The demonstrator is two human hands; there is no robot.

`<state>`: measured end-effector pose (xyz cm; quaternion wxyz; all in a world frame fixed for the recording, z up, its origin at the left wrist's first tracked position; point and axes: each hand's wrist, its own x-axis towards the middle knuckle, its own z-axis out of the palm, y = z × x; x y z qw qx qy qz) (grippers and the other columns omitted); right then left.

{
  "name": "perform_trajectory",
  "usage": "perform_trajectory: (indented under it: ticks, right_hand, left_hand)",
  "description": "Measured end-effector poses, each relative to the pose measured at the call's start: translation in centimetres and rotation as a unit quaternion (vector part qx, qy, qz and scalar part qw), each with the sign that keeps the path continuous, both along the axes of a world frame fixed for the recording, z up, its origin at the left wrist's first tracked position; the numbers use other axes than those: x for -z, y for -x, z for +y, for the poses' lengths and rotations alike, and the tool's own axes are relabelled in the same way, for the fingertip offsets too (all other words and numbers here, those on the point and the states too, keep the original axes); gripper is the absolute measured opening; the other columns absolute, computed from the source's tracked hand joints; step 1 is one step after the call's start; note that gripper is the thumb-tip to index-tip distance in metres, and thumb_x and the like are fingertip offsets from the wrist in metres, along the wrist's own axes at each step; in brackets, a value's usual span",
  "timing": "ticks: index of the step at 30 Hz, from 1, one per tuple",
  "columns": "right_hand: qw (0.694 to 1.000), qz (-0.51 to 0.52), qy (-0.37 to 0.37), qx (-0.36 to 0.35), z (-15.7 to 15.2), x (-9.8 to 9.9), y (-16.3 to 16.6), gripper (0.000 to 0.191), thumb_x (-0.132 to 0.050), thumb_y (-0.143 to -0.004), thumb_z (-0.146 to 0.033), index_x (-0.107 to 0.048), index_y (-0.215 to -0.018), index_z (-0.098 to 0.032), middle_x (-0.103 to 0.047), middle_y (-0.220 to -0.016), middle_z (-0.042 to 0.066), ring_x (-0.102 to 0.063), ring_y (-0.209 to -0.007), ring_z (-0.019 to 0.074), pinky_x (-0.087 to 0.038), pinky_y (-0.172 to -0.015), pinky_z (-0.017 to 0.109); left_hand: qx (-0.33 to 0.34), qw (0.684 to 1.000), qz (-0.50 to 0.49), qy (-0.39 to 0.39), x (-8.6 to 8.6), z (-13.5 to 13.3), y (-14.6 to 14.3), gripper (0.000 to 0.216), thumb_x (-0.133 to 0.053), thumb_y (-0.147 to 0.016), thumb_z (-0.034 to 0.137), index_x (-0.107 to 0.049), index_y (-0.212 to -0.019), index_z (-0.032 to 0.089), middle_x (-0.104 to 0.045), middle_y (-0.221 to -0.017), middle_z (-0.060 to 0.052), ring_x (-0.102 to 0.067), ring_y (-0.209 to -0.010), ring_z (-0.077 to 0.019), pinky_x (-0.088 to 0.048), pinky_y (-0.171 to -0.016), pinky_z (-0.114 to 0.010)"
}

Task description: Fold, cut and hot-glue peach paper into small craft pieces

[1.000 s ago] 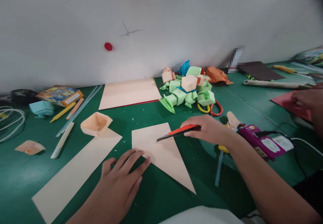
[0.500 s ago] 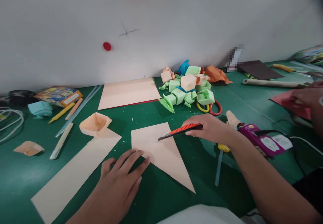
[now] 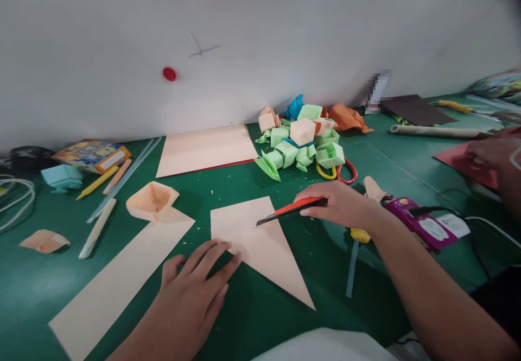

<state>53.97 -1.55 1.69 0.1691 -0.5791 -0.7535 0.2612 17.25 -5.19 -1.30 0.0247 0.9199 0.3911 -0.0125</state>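
Note:
My right hand [image 3: 340,204] grips an orange utility knife [image 3: 291,210], its blade tip hovering over a peach paper triangle [image 3: 260,244] on the green mat [image 3: 252,306]. Fingers spread, my left hand [image 3: 191,290] lies flat, its fingertips on the triangle's near left edge. A long peach paper strip [image 3: 122,279] lies to the left of that hand. A folded peach paper box [image 3: 152,200] sits at the strip's far end.
A pile of green and peach folded paper cubes [image 3: 303,141] with scissors [image 3: 340,172] sits behind. A purple glue gun [image 3: 419,225] lies right of my arm. A peach sheet [image 3: 205,149], pencils [image 3: 97,182] and a box [image 3: 91,154] lie left. Another person's hand [image 3: 494,152] rests on red paper, far right.
Almost nothing differs. The knife has lifted and shifted very slightly right; the view has drifted a little.

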Motion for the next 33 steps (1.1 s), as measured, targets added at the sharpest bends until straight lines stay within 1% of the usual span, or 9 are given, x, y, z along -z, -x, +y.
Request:
perform_trajectory:
  ticks: [2,5,8,10,13,21,27,31,33]
  right_hand:
    - [1.000,0.000,-0.001,0.002,0.0,-0.1,-0.1,0.025,-0.067,-0.089,-0.041,-0.077,-0.111,-0.033,-0.075,-0.119,-0.001,-0.069,-0.109,0.0282,-0.053,-0.097,0.041]
    - [1.000,0.001,0.001,0.011,-0.1,-0.3,-0.1,0.026,-0.068,-0.089,-0.042,-0.077,-0.112,-0.032,-0.075,-0.119,0.000,-0.068,-0.110,0.0282,-0.052,-0.099,0.042]
    - [1.000,0.000,0.006,0.013,-0.1,-0.4,-0.1,0.026,-0.067,-0.089,-0.042,-0.077,-0.111,-0.032,-0.075,-0.118,0.000,-0.068,-0.109,0.0280,-0.051,-0.100,0.042]
    - [1.000,-0.002,0.007,0.009,-0.1,-0.4,-0.1,0.026,-0.067,-0.089,-0.041,-0.077,-0.111,-0.031,-0.075,-0.118,0.000,-0.068,-0.109,0.0280,-0.052,-0.098,0.042]
    - [1.000,-0.005,0.003,0.004,-0.1,-0.5,-0.1,0.027,-0.067,-0.089,-0.040,-0.077,-0.112,-0.030,-0.075,-0.119,0.001,-0.068,-0.108,0.0276,-0.053,-0.094,0.041]
    - [0.998,-0.056,-0.018,-0.014,-0.3,-1.1,-0.1,0.029,-0.063,-0.093,-0.042,-0.076,-0.115,-0.030,-0.075,-0.117,0.003,-0.069,-0.102,0.0266,-0.052,-0.085,0.036]
    - [0.995,-0.087,-0.028,-0.030,-0.1,-1.5,-0.1,0.030,-0.062,-0.093,-0.043,-0.075,-0.118,-0.031,-0.075,-0.115,0.003,-0.069,-0.100,0.0266,-0.051,-0.081,0.035]
    - [0.995,-0.087,-0.035,-0.035,0.2,-1.7,-0.1,0.030,-0.063,-0.092,-0.042,-0.075,-0.117,-0.031,-0.076,-0.114,0.003,-0.069,-0.100,0.0267,-0.051,-0.083,0.036]
    - [0.994,-0.093,-0.037,-0.039,0.2,-1.9,0.0,0.030,-0.063,-0.092,-0.043,-0.075,-0.116,-0.031,-0.075,-0.115,0.003,-0.069,-0.101,0.0269,-0.051,-0.084,0.036]
  left_hand:
    - [0.001,1.000,0.000,0.003,-0.1,0.0,-0.1,0.056,-0.036,-0.102,0.022,-0.043,-0.151,0.047,-0.049,-0.155,0.000,-0.047,-0.139,-0.0308,-0.047,-0.097,-0.050]
    - [-0.014,1.000,-0.006,-0.004,0.0,-0.1,-0.1,0.055,-0.034,-0.102,0.021,-0.045,-0.149,0.048,-0.050,-0.155,0.001,-0.047,-0.140,-0.0305,-0.047,-0.097,-0.051]
    - [-0.006,1.000,-0.020,-0.003,0.1,-0.1,-0.1,0.055,-0.036,-0.102,0.022,-0.045,-0.149,0.047,-0.051,-0.154,0.000,-0.049,-0.139,-0.0308,-0.047,-0.097,-0.050]
    - [-0.003,1.000,-0.027,-0.001,0.1,-0.1,-0.1,0.055,-0.037,-0.101,0.021,-0.045,-0.149,0.047,-0.051,-0.154,0.000,-0.050,-0.138,-0.0304,-0.047,-0.097,-0.049]
    - [-0.016,1.000,-0.026,-0.004,0.1,-0.2,-0.2,0.055,-0.036,-0.101,0.020,-0.047,-0.148,0.046,-0.051,-0.153,-0.001,-0.050,-0.138,-0.0303,-0.046,-0.098,-0.049]
    - [-0.024,1.000,-0.019,-0.007,-0.4,-0.4,-0.6,0.053,-0.035,-0.102,0.019,-0.050,-0.146,0.046,-0.050,-0.154,-0.001,-0.049,-0.138,-0.0302,-0.045,-0.099,-0.053]
    - [-0.009,1.000,-0.023,-0.001,-0.1,-0.2,-0.3,0.054,-0.037,-0.101,0.019,-0.050,-0.146,0.045,-0.051,-0.154,-0.001,-0.049,-0.138,-0.0304,-0.046,-0.098,-0.052]
    - [-0.022,0.999,-0.025,-0.006,-0.2,-0.3,-0.4,0.054,-0.034,-0.102,0.018,-0.050,-0.146,0.046,-0.050,-0.155,0.000,-0.047,-0.139,-0.0289,-0.044,-0.099,-0.051]
    - [-0.017,0.999,-0.030,-0.006,-0.2,-0.4,-0.5,0.053,-0.035,-0.102,0.018,-0.052,-0.145,0.044,-0.050,-0.154,-0.001,-0.048,-0.138,-0.0285,-0.044,-0.100,-0.050]
